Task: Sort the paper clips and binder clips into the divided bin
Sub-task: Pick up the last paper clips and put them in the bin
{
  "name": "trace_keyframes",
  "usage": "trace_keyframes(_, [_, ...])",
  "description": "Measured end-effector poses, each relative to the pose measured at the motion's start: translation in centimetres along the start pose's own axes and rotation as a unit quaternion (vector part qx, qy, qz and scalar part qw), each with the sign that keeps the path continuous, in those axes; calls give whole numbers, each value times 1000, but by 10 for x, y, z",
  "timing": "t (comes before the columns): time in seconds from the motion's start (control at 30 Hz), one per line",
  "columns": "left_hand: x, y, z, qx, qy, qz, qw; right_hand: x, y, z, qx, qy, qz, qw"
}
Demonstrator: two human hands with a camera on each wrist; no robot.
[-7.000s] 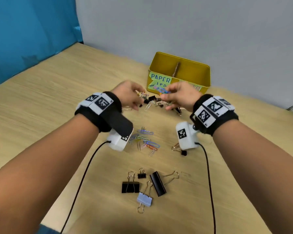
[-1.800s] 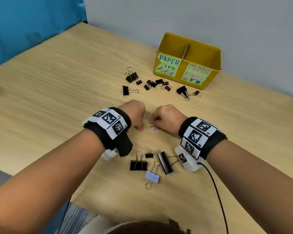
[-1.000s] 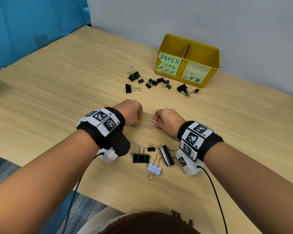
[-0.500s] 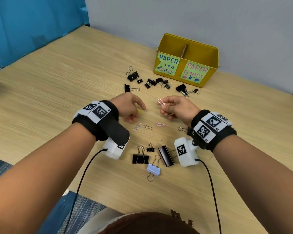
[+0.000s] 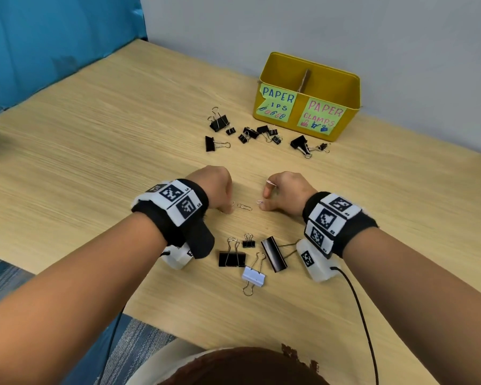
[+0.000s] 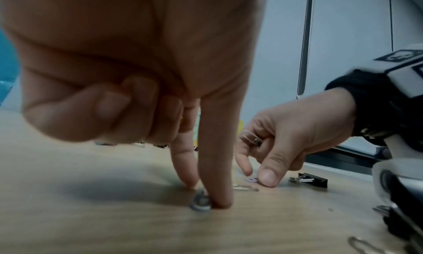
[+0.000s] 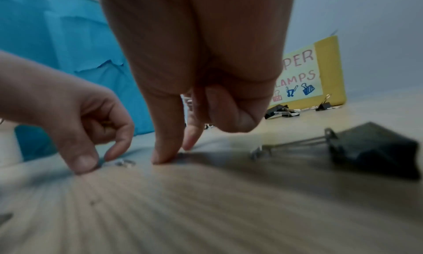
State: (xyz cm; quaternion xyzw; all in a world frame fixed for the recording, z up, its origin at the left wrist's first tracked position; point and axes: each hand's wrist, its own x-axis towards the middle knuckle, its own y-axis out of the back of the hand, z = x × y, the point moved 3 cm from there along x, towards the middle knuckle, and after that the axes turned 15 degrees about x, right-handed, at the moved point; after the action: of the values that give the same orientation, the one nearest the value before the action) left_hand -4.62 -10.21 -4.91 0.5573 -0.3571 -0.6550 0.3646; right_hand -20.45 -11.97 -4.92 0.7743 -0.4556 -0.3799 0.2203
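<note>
My left hand [image 5: 228, 208] is down on the wooden table, thumb and forefinger pinching a grey paper clip [image 6: 200, 202]. My right hand [image 5: 263, 204] pinches a pink paper clip [image 5: 259, 202] on the table and keeps another paper clip [image 6: 249, 137] tucked against its fingers. A silver paper clip [image 5: 245, 207] lies loose between the hands. The yellow divided bin [image 5: 331, 81], labelled for paper clips on the left and paper clamps on the right, stands far back on the right.
Several black binder clips [image 5: 261, 132] are scattered just in front of the bin. Nearer me lie more black binder clips [image 5: 231, 258] and a lilac one [image 5: 253, 276], between my wrists. A blue curtain [image 5: 53, 37] hangs at the left.
Both hands have dropped from above the table onto the loose paper clips. The right hand still carries the clip it had lifted, and its fingertips now pinch the pink one.
</note>
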Motion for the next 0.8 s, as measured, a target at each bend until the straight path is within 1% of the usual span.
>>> trace_keyframes(0.13, [-3,-2,6,5,-20,-17,1000,0,-3,-3,6,-14,-26,1000])
trace_keyframes(0.23, [-3,-4,9,20,-28,-37,999,0,-6,-5,-50,-26,-64,996])
trace_keyframes(0.3, [-5,-3,10,33,-26,-20,999,-1,-8,-5,-89,-31,-81,992])
trace_keyframes(0.37, [-6,-2,10,37,-28,-5,999,-3,-10,-6,-102,-30,-78,991])
trace_keyframes(0.5, [-6,-4,14,70,-47,-24,996,0,-6,-5,-29,-8,-50,998])
trace_keyframes(0.57, [-7,-5,16,93,-58,-43,993,4,-4,-3,45,-11,-44,998])
trace_keyframes(0.67, [-9,-6,16,101,-68,-68,990,4,-2,0,166,-32,-39,985])
trace_keyframes(0.73, [-9,-1,15,53,-76,-50,994,3,-1,2,205,-35,-38,977])
trace_keyframes(0.8, [-6,6,12,-31,-75,-11,997,3,0,4,234,-36,-29,971])
